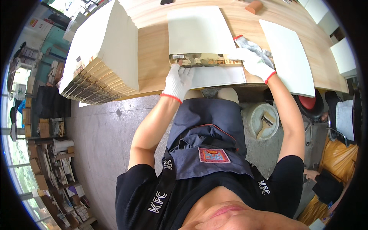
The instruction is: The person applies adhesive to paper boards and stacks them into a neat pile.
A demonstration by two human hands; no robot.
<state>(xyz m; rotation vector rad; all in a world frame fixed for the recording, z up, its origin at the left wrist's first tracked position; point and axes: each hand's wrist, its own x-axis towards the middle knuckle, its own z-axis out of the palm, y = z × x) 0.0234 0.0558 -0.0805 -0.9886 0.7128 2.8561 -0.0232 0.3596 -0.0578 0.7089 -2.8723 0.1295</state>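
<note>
Both gloved hands [177, 81] [253, 63] press a folded sheet [197, 32].

White gloves [179, 80] with red cuffs, a cream sheet [197, 30], its brown patterned printed strip [205, 59], pale wood table [153, 73].

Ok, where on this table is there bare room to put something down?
Bare wood shows between the tall stack and the middle sheet, and in a strip between that sheet and the right sheet. The near edge is crowded: both hands, left and right, sit on the printed strip.

Matt paper sheet [197, 30] – wood-grain table [153, 73] (smooth).
</note>
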